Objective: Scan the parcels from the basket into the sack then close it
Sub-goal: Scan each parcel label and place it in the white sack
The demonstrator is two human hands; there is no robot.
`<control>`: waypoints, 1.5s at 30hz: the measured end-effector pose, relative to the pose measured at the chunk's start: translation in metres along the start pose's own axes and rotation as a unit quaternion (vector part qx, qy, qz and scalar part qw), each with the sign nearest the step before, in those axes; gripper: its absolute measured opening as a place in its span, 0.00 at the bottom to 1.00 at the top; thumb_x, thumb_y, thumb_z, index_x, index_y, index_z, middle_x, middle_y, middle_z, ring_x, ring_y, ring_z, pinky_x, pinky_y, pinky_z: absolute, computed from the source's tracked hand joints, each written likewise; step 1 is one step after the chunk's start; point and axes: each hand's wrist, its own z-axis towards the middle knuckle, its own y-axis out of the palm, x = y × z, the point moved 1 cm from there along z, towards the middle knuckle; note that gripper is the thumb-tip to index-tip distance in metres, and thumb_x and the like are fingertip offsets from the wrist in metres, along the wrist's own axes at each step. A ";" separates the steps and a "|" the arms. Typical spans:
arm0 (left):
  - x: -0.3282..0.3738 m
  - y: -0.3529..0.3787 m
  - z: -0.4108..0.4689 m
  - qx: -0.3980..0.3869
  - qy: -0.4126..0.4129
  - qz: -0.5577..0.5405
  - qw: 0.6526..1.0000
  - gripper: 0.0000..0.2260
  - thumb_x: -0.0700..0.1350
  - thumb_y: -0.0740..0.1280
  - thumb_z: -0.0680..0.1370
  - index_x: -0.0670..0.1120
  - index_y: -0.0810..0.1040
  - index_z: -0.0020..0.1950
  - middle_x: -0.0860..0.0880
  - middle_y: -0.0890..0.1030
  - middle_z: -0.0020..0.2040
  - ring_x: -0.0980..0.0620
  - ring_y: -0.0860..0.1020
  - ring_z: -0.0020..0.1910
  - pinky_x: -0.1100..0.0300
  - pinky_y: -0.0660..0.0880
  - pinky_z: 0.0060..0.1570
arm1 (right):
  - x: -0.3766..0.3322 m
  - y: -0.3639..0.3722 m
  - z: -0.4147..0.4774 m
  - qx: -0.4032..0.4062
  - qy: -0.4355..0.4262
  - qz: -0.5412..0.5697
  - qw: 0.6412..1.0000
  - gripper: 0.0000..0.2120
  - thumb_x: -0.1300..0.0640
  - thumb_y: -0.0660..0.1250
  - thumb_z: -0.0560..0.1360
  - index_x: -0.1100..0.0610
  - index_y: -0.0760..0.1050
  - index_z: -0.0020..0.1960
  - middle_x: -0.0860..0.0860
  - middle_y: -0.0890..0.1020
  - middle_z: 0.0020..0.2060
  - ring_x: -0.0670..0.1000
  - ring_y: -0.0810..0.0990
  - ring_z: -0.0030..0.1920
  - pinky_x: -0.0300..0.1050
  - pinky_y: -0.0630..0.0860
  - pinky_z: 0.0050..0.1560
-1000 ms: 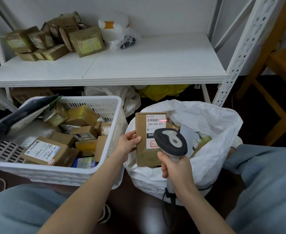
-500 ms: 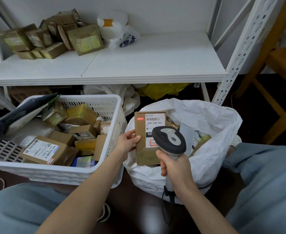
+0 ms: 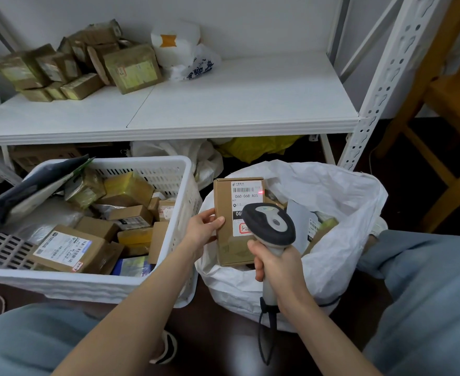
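My left hand (image 3: 203,229) grips the left edge of a brown cardboard parcel (image 3: 230,248) with a white barcode label, held upright over the open white sack (image 3: 340,245). My right hand (image 3: 276,267) grips the handle of a grey barcode scanner (image 3: 270,225), its head in front of the parcel's label. A red laser spot lies at the label's upper right. The white slotted basket (image 3: 93,286) on the left holds several brown and yellow-taped parcels. Other parcels lie inside the sack, partly hidden.
A white metal shelf (image 3: 223,109) stands behind, with a pile of taped parcels (image 3: 82,66) and a white bag at its back left. Bags lie under the shelf. A wooden chair (image 3: 451,104) is at right. My knees frame the bottom; the scanner's cable hangs down.
The red laser spot has jumped from the label's left side back to its right side. The parcel and both hands have stayed nearly still.
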 end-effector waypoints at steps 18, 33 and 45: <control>0.039 0.177 0.094 -0.072 0.146 0.468 0.868 0.19 0.49 0.65 0.79 0.44 0.74 0.68 0.44 0.79 0.62 0.44 0.77 0.60 0.52 0.74 0.58 | -0.017 -0.076 0.125 0.166 0.056 0.094 0.980 0.05 0.61 0.70 0.72 0.60 0.77 0.38 0.52 0.76 0.27 0.47 0.72 0.25 0.41 0.70 0.29; 0.037 -0.029 0.047 0.116 0.192 0.469 0.854 0.20 0.49 0.67 0.77 0.48 0.72 0.69 0.47 0.72 0.66 0.47 0.73 0.62 0.54 0.72 0.57 | -0.027 0.055 0.094 -0.021 0.048 0.057 0.997 0.13 0.61 0.69 0.74 0.60 0.73 0.31 0.52 0.73 0.23 0.49 0.69 0.23 0.42 0.69 0.28; 0.027 -0.256 0.051 0.295 0.074 0.497 0.813 0.18 0.48 0.64 0.77 0.47 0.72 0.66 0.46 0.70 0.63 0.45 0.69 0.64 0.51 0.74 0.54 | -0.047 0.270 0.085 -0.208 0.069 0.003 0.976 0.05 0.60 0.71 0.72 0.60 0.78 0.40 0.51 0.76 0.24 0.48 0.73 0.25 0.43 0.71 0.29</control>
